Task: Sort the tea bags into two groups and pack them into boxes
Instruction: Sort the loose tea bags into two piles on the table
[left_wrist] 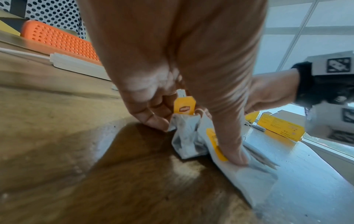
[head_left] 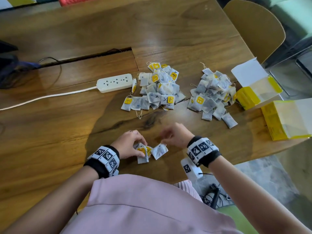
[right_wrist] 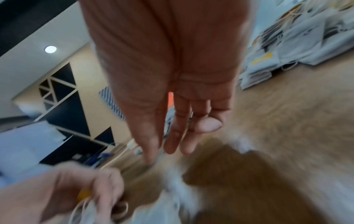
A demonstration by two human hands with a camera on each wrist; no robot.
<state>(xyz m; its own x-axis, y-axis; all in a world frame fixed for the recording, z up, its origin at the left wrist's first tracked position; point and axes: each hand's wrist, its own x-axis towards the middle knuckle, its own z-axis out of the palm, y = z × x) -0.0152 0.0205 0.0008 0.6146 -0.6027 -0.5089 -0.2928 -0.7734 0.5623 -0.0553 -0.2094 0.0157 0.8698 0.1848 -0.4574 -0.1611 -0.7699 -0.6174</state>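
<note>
Gripping a small bunch of tea bags at the near table edge, the left hand curls fingers and thumb around them (yellow tags poke out between the fingers). At its 3 o'clock the right hand is blurred; its fingers look mostly straight in the wrist view, and whether it pinches the single tea bag below it cannot be told. Farther off, one pile lies at 12 o'clock, a second pile at 1 o'clock, and two open yellow boxes at 2 o'clock. A power strip sits at 11 o'clock.
</note>
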